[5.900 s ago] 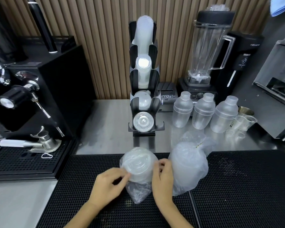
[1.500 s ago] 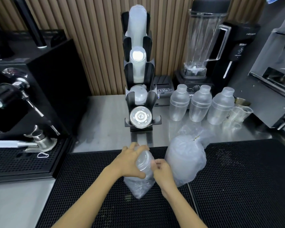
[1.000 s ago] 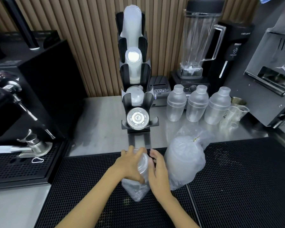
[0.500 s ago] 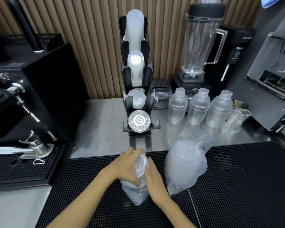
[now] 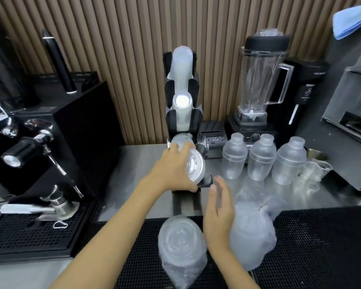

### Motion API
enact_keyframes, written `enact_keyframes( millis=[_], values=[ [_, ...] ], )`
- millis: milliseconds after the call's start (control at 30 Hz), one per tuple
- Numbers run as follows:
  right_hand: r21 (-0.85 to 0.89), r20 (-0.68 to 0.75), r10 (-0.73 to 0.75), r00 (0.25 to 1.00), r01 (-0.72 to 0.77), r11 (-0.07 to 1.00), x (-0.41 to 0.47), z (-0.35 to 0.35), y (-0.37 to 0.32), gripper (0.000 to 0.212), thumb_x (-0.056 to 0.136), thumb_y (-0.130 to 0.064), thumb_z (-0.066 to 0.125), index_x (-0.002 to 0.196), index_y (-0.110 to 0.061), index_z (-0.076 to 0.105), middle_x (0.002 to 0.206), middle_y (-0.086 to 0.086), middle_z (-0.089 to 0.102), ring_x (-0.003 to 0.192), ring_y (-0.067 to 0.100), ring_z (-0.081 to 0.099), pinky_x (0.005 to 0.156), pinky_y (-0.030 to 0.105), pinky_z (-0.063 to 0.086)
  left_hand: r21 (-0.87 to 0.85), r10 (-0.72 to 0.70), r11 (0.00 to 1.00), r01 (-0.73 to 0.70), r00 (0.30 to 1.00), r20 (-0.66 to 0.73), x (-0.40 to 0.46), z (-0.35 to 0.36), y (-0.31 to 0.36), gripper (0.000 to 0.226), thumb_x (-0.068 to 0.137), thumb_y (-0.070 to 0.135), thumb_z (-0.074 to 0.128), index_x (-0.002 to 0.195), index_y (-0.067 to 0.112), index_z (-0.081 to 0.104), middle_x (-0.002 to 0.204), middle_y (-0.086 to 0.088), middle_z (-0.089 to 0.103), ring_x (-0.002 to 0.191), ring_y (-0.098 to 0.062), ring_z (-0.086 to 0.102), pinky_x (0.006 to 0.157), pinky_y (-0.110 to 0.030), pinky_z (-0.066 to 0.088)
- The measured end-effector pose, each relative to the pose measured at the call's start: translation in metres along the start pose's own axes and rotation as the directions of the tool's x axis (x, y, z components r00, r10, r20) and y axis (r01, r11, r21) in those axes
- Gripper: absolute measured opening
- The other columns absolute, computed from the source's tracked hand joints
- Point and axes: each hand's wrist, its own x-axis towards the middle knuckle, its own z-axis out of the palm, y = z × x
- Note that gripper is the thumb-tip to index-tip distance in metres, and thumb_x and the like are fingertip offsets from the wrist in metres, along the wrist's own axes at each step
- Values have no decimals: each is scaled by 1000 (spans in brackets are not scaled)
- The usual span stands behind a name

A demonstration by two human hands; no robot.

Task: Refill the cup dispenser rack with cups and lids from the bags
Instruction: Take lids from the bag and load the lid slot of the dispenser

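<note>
The black cup dispenser rack (image 5: 198, 119) stands at the back of the steel counter with stacks of cups (image 5: 180, 65) in its upper slots. My left hand (image 5: 171, 170) grips a stack of clear lids (image 5: 195, 168) right in front of the rack's lowest slot, hiding it. My right hand (image 5: 218, 211) hovers empty with fingers apart between rack and bags. The lid bag (image 5: 181, 245) stands on the black mat, with lids still inside. The cup bag (image 5: 251, 230) stands to its right.
An espresso machine (image 5: 35, 142) fills the left side. A blender (image 5: 258, 84), three plastic shakers (image 5: 263, 157) and small measuring cups (image 5: 316, 172) stand right of the rack. A black rubber mat (image 5: 313, 247) covers the near counter.
My left hand has lifted a stack of lids out of the bag and carried it up to the rack's bottom slot. My right hand has let go of the bag and risen.
</note>
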Motion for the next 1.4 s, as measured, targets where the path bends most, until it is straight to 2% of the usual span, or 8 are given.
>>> enact_keyframes(
  millis=[133,367,533,667,1033,1200,1300,1400],
  values=[
    [-11,4,36,999,-36,999,32,-3,-3,41,89,-41,43,121,-19,54,127,-6,56,121,6,48,106,33,39,240,-120,969,62,964,236,46,35,-4,106,54,40,86,136,20,21,134,-15,28,123,-40,33,88,-46,48],
    [-76,141,41,989,-31,997,42,-12,-5,46,82,-47,50,122,-24,53,131,-10,52,124,1,43,107,23,33,306,-239,944,126,900,365,68,74,-24,131,60,46,85,150,19,-5,153,-25,-1,135,-46,22,103,-49,37],
    [-277,246,36,969,34,960,48,-10,5,49,87,-15,59,134,-20,44,140,-6,42,137,14,29,114,28,21,414,-205,909,54,922,329,60,79,-21,100,84,28,67,151,22,-6,155,-20,-20,139,-50,9,106,-47,36],
    [-393,358,40,933,112,913,48,4,10,53,90,-23,56,139,-22,36,149,-4,33,142,12,20,110,21,15,444,-226,896,27,888,401,55,78,-23,80,93,2,44,150,32,-2,157,-7,-23,144,-42,-5,106,-43,35],
    [-277,396,133,908,-20,961,20,-18,4,52,92,-13,50,140,-17,30,134,-6,40,123,6,41,105,15,31,627,-237,778,-24,914,329,50,59,-7,77,93,16,50,150,35,1,160,-7,-8,145,-35,5,110,-40,29],
    [-352,383,305,872,-167,921,-18,-30,28,42,81,11,40,106,-22,42,93,2,54,85,17,55,71,7,41,422,-68,907,0,987,145,-21,48,10,37,85,-5,48,118,11,51,128,-7,44,117,-26,43,72,-31,40],
    [-447,409,421,810,-224,866,-32,-29,51,37,81,6,45,109,-17,47,89,1,56,83,16,56,69,7,38,221,-71,975,0,947,313,-52,67,-4,27,89,10,54,115,16,56,121,-3,49,116,-23,48,84,-31,44],
    [-496,405,470,785,-243,834,-41,-28,62,31,87,-4,51,117,-11,50,94,3,58,88,16,56,77,16,38,69,-90,996,64,858,506,-72,93,-22,68,79,40,69,138,21,41,135,-1,41,125,-22,40,104,-31,37]
  ],
)
